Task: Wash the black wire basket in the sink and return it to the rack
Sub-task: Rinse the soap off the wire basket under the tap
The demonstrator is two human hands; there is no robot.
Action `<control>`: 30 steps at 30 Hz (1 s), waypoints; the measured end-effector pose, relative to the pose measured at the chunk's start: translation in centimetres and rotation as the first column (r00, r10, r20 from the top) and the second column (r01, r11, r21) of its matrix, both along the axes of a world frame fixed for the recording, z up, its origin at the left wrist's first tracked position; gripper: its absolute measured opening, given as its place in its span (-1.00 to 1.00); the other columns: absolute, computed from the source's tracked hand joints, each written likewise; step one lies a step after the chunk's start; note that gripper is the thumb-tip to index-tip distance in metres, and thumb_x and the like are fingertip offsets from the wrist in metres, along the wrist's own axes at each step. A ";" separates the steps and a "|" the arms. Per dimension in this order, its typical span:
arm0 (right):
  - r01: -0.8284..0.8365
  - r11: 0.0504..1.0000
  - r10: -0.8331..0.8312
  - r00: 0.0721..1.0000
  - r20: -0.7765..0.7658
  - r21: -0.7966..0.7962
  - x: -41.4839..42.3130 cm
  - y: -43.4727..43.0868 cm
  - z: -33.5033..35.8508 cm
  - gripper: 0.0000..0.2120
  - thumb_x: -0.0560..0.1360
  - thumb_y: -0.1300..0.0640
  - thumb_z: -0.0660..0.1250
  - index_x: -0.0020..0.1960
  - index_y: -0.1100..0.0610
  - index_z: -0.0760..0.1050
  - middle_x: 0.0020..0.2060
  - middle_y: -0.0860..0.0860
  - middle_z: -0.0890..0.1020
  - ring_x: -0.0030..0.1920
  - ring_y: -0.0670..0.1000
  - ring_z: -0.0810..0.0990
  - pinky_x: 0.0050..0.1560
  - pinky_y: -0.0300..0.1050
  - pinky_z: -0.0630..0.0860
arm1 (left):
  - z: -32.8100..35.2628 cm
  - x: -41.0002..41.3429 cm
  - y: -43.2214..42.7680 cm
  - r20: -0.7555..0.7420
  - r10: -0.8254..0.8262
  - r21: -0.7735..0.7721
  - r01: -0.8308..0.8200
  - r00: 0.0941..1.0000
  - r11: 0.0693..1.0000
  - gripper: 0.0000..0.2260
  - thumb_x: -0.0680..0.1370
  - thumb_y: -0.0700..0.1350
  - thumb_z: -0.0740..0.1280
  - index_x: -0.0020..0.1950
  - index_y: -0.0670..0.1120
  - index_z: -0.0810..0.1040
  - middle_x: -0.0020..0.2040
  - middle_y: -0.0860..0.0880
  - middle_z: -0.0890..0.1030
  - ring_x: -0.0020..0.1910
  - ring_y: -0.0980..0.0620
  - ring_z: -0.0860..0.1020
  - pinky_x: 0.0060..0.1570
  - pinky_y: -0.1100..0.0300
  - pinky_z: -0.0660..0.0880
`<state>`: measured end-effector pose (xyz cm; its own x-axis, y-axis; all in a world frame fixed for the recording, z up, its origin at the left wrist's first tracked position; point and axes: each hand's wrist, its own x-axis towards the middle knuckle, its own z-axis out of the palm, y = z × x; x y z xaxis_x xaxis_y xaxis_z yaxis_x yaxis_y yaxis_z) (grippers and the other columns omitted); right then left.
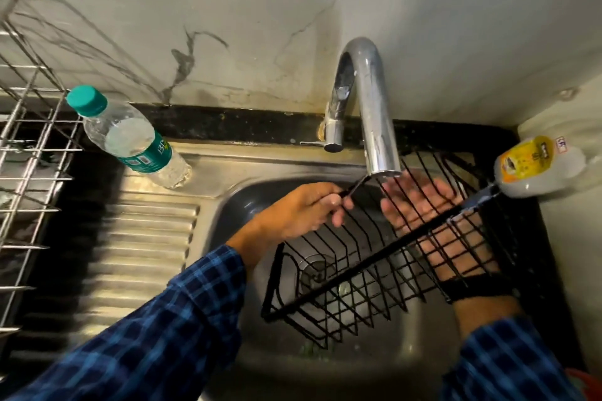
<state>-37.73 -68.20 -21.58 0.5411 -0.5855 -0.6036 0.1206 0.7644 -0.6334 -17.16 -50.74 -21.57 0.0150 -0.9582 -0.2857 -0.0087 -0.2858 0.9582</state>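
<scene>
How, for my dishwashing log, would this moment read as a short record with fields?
basket: black wire basket, tilted in the steel sink under the faucet
left hand: pinches the basket's rim wire
right hand: fingers straight, seen through the basket's wires
water: flow cannot be told
left of bowl: water bottle, steel wire rack
right of bowl: yellow-labelled bottle

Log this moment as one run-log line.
stage: washing in sink | left hand: grips black wire basket rim | right hand: open, behind wires under faucet
</scene>
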 end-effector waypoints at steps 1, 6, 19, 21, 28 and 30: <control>-0.043 0.993 0.058 0.989 0.134 -0.112 -0.9 0.0 0.0 -0.42 0.68 -0.08 -0.04 0.57 0.26 0.13 0.57 0.23 0.14 0.58 0.22 0.15 0.54 0.29 0.05 | 0.0 -0.2 0.6 -0.049 0.056 -0.018 -0.057 0.997 0.998 -0.77 0.73 -0.14 0.10 0.17 -0.16 0.53 -0.26 0.04 0.51 -0.36 0.02 0.33 -0.40 0.13 0.19; -0.008 0.992 -0.010 0.989 0.145 0.127 -2.7 5.8 3.5 -0.27 0.67 -0.27 -0.03 0.59 0.27 0.14 0.54 0.32 0.21 0.52 0.32 0.25 0.44 0.36 0.25 | 1.0 -2.4 2.0 -0.062 0.291 0.027 -0.290 0.955 0.957 -0.76 0.74 -0.17 0.08 0.13 -0.20 0.52 -0.29 0.01 0.40 -0.41 0.19 0.32 -0.42 0.35 0.24; -0.151 0.901 -0.064 0.882 -0.468 -0.408 -4.6 15.9 7.0 0.11 0.09 -0.56 0.45 0.53 -0.33 0.09 0.49 -0.04 0.36 0.20 -0.02 0.61 0.24 0.32 0.52 | 2.6 -5.8 6.5 0.414 0.364 0.173 -0.465 0.834 0.868 -0.66 0.71 0.00 0.11 -0.17 0.01 0.56 -0.28 0.04 0.63 -0.34 0.18 0.53 -0.21 0.15 0.51; -0.155 0.904 -0.045 0.892 -0.450 -0.398 -4.9 15.5 7.2 0.03 0.16 -0.43 0.48 0.53 -0.34 0.11 0.39 -0.04 0.50 0.17 0.01 0.64 0.15 0.29 0.58 | 3.3 -5.2 7.5 0.500 0.267 0.226 -0.421 0.824 0.878 -0.64 0.70 0.10 0.10 -0.07 -0.01 0.60 -0.14 0.01 0.68 -0.18 0.05 0.63 -0.11 0.05 0.62; -0.198 0.945 0.091 0.923 -0.374 -0.259 -4.2 15.1 8.2 0.06 0.18 -0.25 0.53 0.58 -0.04 0.19 0.28 0.09 0.56 0.16 0.14 0.65 0.03 0.33 0.63 | 4.1 -3.6 5.1 0.701 0.179 0.099 -0.342 0.690 0.934 -0.61 0.64 0.12 0.07 0.45 0.13 0.39 -0.03 -0.07 0.71 -0.08 -0.11 0.69 0.02 -0.05 0.62; -0.241 0.932 0.119 0.910 -0.398 -0.272 -4.0 14.4 8.4 -0.04 0.29 -0.21 0.48 0.59 -0.11 0.15 0.28 0.08 0.55 0.16 0.13 0.65 0.03 0.29 0.64 | 4.0 -3.0 3.8 0.678 0.203 0.095 -0.357 0.707 0.929 -0.55 0.66 0.10 0.09 0.57 0.16 0.19 -0.06 -0.08 0.71 -0.20 -0.05 0.72 -0.04 -0.07 0.66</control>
<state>-41.78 -53.76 -13.19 0.4288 -0.6881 -0.5853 -0.2890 0.5094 -0.8106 -20.12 -46.95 -17.53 0.5274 -0.7989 -0.2891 -0.4891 -0.5638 0.6656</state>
